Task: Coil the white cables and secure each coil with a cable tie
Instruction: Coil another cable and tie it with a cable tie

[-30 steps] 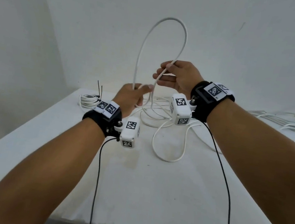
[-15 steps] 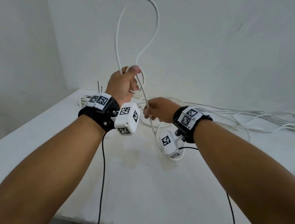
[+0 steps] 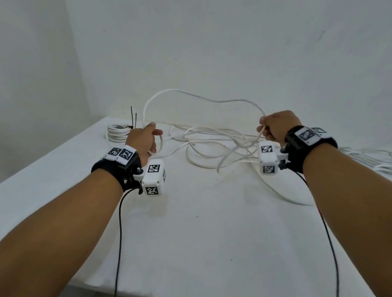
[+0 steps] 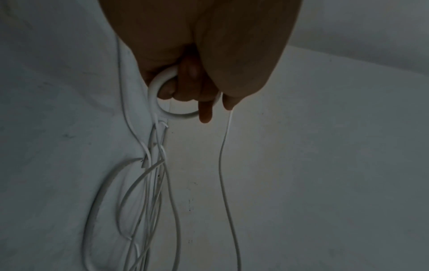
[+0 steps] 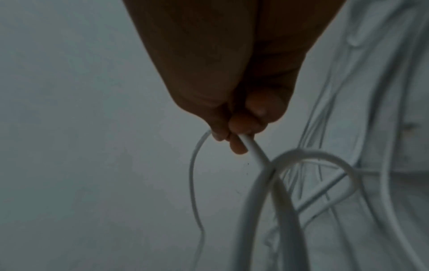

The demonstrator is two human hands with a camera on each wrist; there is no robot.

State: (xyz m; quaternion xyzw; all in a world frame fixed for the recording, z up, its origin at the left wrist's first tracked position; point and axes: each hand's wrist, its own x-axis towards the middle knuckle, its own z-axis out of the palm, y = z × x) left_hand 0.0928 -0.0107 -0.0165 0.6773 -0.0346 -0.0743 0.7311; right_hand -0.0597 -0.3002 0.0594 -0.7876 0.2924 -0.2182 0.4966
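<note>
A white cable (image 3: 211, 99) arcs in the air between my two hands. My left hand (image 3: 145, 137) grips a small loop of it (image 4: 162, 108) over the table's left side, fingers curled round the loop. My right hand (image 3: 276, 129) pinches the same cable (image 5: 252, 148) further right, at about the same height. Below them a loose tangle of white cable (image 3: 214, 148) lies on the table. A finished coil (image 3: 117, 131) bound with a black cable tie (image 3: 132, 118) sits at the far left corner.
The white table (image 3: 191, 234) stands against white walls. More loose white cables (image 3: 373, 160) lie at the far right. Black wires (image 3: 119, 237) hang from my wrist cameras over the near table edge.
My left hand has dropped from high up to near the table. My right hand has swung out to the right, drawing the cable into a wide low arc between the hands.
</note>
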